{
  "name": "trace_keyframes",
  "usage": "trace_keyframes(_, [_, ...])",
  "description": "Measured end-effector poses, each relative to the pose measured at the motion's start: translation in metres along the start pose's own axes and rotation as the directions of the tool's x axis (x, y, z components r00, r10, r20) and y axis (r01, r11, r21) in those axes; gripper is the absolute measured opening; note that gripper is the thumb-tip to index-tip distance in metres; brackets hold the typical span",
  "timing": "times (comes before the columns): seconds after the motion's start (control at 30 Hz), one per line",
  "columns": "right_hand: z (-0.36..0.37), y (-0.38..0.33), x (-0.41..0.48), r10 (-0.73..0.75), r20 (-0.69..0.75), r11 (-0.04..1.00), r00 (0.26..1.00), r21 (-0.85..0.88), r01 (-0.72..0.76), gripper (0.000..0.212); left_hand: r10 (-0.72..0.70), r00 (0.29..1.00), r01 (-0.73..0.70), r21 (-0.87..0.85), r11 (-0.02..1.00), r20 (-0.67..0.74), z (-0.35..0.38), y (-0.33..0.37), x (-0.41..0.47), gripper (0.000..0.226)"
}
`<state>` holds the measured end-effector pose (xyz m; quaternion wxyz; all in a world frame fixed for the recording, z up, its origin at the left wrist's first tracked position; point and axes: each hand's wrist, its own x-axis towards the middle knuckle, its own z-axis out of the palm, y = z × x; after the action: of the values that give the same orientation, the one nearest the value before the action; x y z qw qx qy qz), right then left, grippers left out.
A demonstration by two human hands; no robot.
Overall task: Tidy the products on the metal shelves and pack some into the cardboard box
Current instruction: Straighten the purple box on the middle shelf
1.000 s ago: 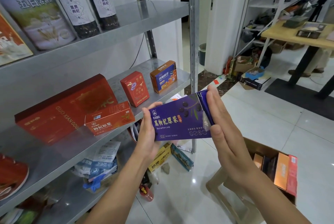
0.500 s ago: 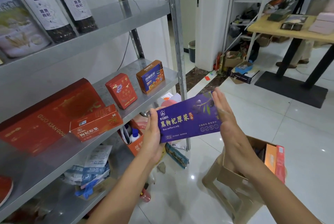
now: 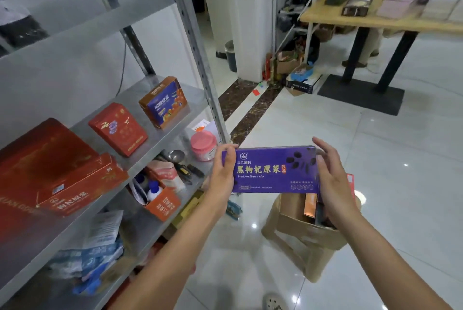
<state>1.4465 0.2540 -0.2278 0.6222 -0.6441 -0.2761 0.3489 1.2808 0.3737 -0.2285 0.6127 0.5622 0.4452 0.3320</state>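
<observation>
A flat purple box (image 3: 275, 170) is held level between both hands, above the open cardboard box (image 3: 310, 234). My left hand (image 3: 223, 174) grips its left end, fingers curled over the top edge. My right hand (image 3: 330, 179) holds the right end, thumb in front and fingers behind. The cardboard box sits on a beige plastic stool (image 3: 288, 242) and holds several upright packs. On the metal shelf (image 3: 155, 152) to the left stand a blue-and-orange carton (image 3: 164, 103), a small red carton (image 3: 119, 129), a long red-orange box (image 3: 80, 187) and a large red box (image 3: 37, 159).
The lower shelf holds a pink-lidded jar (image 3: 203, 145), an orange carton with bottles (image 3: 160, 199) and blue-white bags (image 3: 95, 247). A shelf upright (image 3: 198, 54) stands just left of the purple box. A wooden table (image 3: 375, 21) and floor clutter lie at the back right.
Both hands carried the purple box to the right and down, levelling it over the cardboard box. The view swung right with it.
</observation>
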Motion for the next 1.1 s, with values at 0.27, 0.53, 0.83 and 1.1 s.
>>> trace_keyframes(0.27, [-0.069,0.015,0.019,0.199,0.212,0.926,0.957,-0.36,-0.113,0.051,-0.017,0.947,-0.032,0.146,0.989,0.32,0.043,-0.019,0.041,0.043])
trace_keyframes(0.53, [-0.068,0.062,0.007,0.408,0.375,0.808,0.832,-0.573,-0.138,0.098,-0.148,0.768,-0.135,0.384,0.913,0.623,0.092,-0.061,0.066,0.042])
trace_keyframes(0.83, [-0.042,0.158,0.023,0.327,-0.231,0.762,0.916,-0.508,-0.401,0.091,-0.222,0.928,-0.236,0.934,0.268,0.298,0.061,-0.186,0.095,0.068])
trace_keyframes(1.1, [-0.014,0.225,0.106,0.297,-0.374,0.559,0.879,-0.678,-0.477,0.088,-0.193,0.902,-0.354,0.917,0.182,0.387,0.087,-0.244,0.133,0.066])
